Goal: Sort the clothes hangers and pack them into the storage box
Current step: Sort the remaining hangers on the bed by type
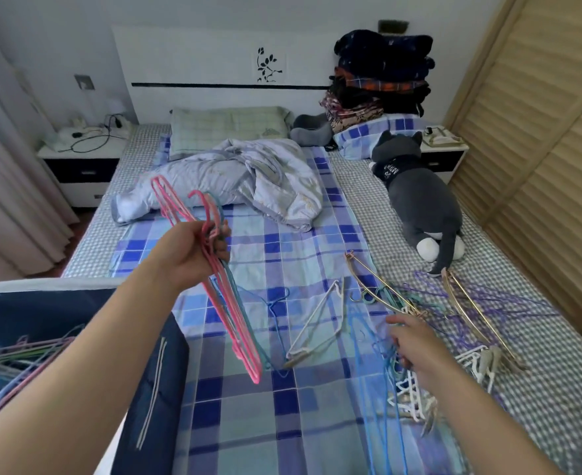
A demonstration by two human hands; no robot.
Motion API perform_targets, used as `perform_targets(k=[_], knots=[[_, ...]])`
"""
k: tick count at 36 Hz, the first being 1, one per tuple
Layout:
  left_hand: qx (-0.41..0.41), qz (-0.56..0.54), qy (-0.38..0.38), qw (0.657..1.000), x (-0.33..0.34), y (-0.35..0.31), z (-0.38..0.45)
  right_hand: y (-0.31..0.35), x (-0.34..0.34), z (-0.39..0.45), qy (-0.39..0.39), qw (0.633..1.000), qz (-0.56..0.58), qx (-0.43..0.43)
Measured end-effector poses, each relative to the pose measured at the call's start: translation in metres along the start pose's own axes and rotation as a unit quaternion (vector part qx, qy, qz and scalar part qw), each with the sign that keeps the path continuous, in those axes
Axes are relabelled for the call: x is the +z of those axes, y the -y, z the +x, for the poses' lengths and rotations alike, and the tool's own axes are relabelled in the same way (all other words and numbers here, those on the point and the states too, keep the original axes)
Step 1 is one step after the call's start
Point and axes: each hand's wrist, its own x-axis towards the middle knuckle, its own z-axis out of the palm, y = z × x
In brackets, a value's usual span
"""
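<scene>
Several pink hangers (214, 286), with at least one teal one among them, are bunched in the left hand (193, 250), whose fingers are curled tight around the necks just below the hooks, so the bundle hangs tilted above the bed (282, 255). Sorting looks to be the step in hand: one colour group gathered, more being picked out. The right hand (416, 344) reaches down into the tangled pile of hangers (416, 313) on the right side of the bed, fingers bent among blue wire hangers (371, 365); whether it has actually closed on one, I cannot tell. A white hanger (320, 327) lies apart between bundle and pile. The storage box (42, 323), dark blue, sits at the lower left just beside the bed, with some pastel hangers (25, 354) already inside. Next, I judge, a matching hanger has to be teased free of the tangle without dragging its neighbours, then the bundle carried left into the box. A grey plush cat (416, 197) lies further up the bed.
</scene>
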Motion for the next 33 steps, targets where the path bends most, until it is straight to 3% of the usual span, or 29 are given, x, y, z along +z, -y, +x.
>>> perform_targets(k=[11, 14, 17, 22, 25, 29, 33], knots=[[-0.085, 0.060, 0.107, 0.989, 0.059, 0.040, -0.046, 0.073, 0.063, -0.057, 0.193, 0.956, -0.128, -0.182], [-0.113, 0.049, 0.135, 0.983, 0.072, 0.062, -0.049, 0.075, 0.084, -0.071, 0.174, 0.941, -0.154, -0.247], [-0.120, 0.045, 0.146, 0.981, 0.066, 0.075, -0.051, 0.067, 0.087, -0.072, 0.150, 0.954, -0.127, -0.225], [-0.104, 0.014, 0.045, 0.993, 0.038, 0.095, -0.046, 0.060, 0.077, -0.070, 0.071, 0.950, -0.157, -0.260], [-0.143, -0.038, 0.047, 0.988, 0.043, 0.115, -0.049, 0.067, 0.085, -0.083, 0.080, 0.934, -0.205, -0.280], [-0.133, -0.076, 0.052, 0.987, 0.049, 0.129, -0.058, 0.070, 0.092, -0.093, 0.102, 0.910, -0.297, -0.270], [-0.151, -0.078, 0.071, 0.983, 0.033, 0.134, -0.059, 0.068, 0.092, -0.096, 0.179, 0.887, -0.332, -0.266]])
